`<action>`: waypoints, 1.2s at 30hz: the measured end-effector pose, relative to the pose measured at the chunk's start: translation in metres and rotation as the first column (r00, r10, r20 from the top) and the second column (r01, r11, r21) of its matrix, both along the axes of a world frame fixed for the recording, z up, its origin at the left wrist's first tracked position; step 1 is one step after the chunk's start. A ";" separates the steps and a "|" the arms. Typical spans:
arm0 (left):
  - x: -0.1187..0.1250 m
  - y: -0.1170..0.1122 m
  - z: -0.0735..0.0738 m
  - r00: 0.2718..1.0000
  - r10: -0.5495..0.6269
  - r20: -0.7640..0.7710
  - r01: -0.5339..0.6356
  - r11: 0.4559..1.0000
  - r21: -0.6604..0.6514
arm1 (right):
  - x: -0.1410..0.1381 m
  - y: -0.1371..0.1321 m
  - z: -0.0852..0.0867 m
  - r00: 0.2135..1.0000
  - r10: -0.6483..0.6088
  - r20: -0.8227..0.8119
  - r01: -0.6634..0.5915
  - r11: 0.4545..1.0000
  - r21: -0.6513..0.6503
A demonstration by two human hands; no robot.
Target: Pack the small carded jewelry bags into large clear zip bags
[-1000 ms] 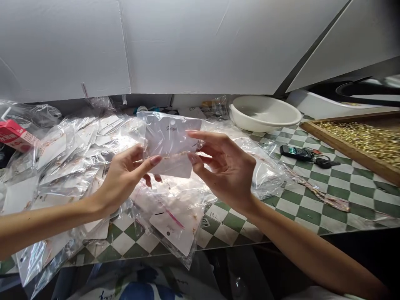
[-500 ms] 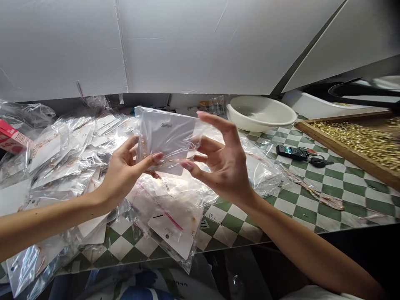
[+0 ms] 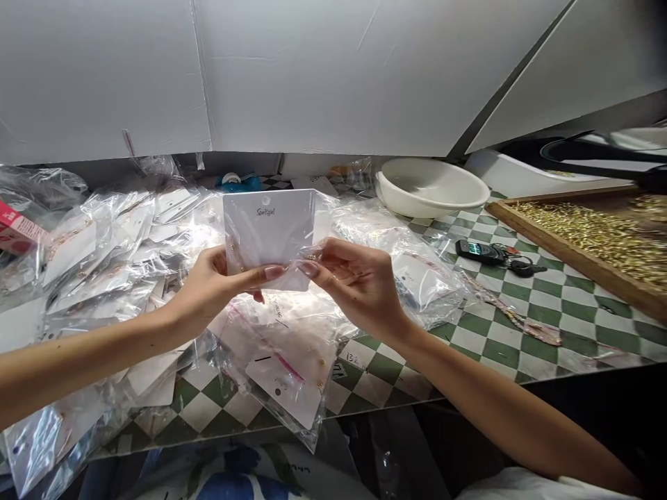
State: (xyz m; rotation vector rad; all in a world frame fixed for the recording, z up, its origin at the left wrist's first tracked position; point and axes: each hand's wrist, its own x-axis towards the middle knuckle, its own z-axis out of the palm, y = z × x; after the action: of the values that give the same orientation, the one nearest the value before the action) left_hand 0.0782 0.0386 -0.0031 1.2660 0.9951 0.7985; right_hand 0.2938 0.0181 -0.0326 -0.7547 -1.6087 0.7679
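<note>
A clear plastic bag (image 3: 317,229) holds a white printed card (image 3: 268,232) with small gold pieces near its lower edge. I hold it upright in front of me. My left hand (image 3: 219,288) pinches its lower left part between thumb and fingers. My right hand (image 3: 354,285) pinches its lower right corner, and the two hands nearly meet at the fingertips. Beneath them lies a heap of similar bagged cards (image 3: 281,354), partly hidden by my hands and forearms.
Bagged cards spread across the left of a green-and-white checked surface (image 3: 521,347). Further right lie a white basin (image 3: 430,186), keys with a black fob (image 3: 482,253), a pink strap (image 3: 513,319) and a wooden tray (image 3: 573,258) of small gold pieces. White boards stand behind.
The card has turned to face me more squarely. My right hand has closed from spread fingers onto the bag's corner. Everything in view has shifted slightly left.
</note>
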 end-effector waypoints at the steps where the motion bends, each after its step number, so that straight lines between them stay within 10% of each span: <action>1: 0.001 0.000 0.000 1.000 0.007 -0.011 -0.007 1.000 0.003 | 0.000 0.000 0.001 1.000 -0.001 -0.003 0.001 1.000 0.011; 13: 0.006 -0.001 0.006 0.998 -0.040 0.051 0.036 0.996 0.078 | -0.003 -0.003 0.004 0.998 -0.011 -0.068 0.012 1.000 0.010; 27: 0.018 -0.001 0.012 0.995 -0.069 0.068 0.060 0.991 0.123 | 0.009 0.006 0.006 0.888 0.062 -0.456 -0.270 0.872 -0.408; 36: 0.016 -0.005 0.017 0.998 -0.049 -0.025 0.052 0.992 0.117 | 0.004 0.004 0.002 0.885 0.083 -0.458 -0.270 0.893 -0.360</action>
State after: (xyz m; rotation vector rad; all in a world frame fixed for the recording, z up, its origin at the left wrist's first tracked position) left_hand 0.0938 0.0336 0.0139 1.3986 0.9417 0.8151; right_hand 0.2975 0.0216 -0.0305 -0.6718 -1.1264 1.3461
